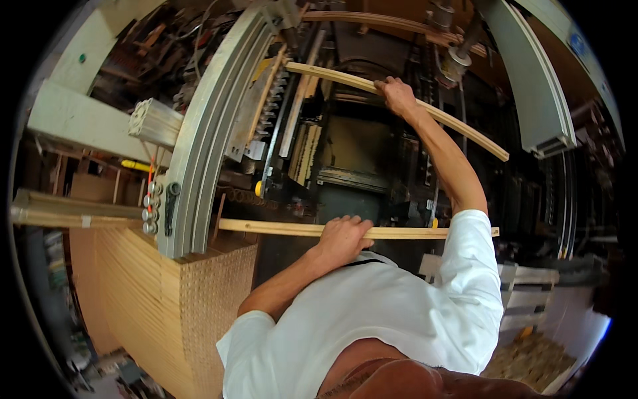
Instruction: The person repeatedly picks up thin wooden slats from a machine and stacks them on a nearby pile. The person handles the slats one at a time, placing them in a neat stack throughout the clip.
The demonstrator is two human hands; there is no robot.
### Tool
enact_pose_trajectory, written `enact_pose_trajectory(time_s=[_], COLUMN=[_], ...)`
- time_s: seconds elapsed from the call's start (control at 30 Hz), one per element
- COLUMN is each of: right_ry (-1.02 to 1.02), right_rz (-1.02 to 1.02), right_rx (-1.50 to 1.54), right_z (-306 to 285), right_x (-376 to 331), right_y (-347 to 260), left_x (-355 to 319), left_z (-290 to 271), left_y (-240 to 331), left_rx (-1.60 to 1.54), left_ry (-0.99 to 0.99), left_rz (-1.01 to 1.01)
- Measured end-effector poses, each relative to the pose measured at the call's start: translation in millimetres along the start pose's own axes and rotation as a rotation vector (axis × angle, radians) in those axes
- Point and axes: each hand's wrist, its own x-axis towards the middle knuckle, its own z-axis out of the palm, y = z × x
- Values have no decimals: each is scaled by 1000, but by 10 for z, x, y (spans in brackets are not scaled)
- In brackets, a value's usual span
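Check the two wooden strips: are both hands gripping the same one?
No: the left hand grips the lower wooden strip, while the right hand holds a separate upper wooden strip.

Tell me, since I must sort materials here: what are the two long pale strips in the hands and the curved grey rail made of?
Both long pale strips look like bare unfinished wood: light tan, matte. The curved grey rail seems to be metal, probably aluminium: dull sheen, ribbed profile.
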Motion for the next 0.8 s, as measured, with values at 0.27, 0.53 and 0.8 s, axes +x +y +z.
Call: enact_pose_trajectory(time_s=[0.27,0.53,0.8], right_ry=[171,234,225], right_rz=[164,85,94], right_rx=[-134,-182,-162], right_z=[319,484,461], right_x=[580,793,787], right_y=[613,603,508], left_x=[-430,-602,-981], left_z=[-187,-216,-357], left_y=[281,308,395], left_rx=[-72,-24,-35], left_ry=[113,250,291], left_rz=[-305,-481,-546])
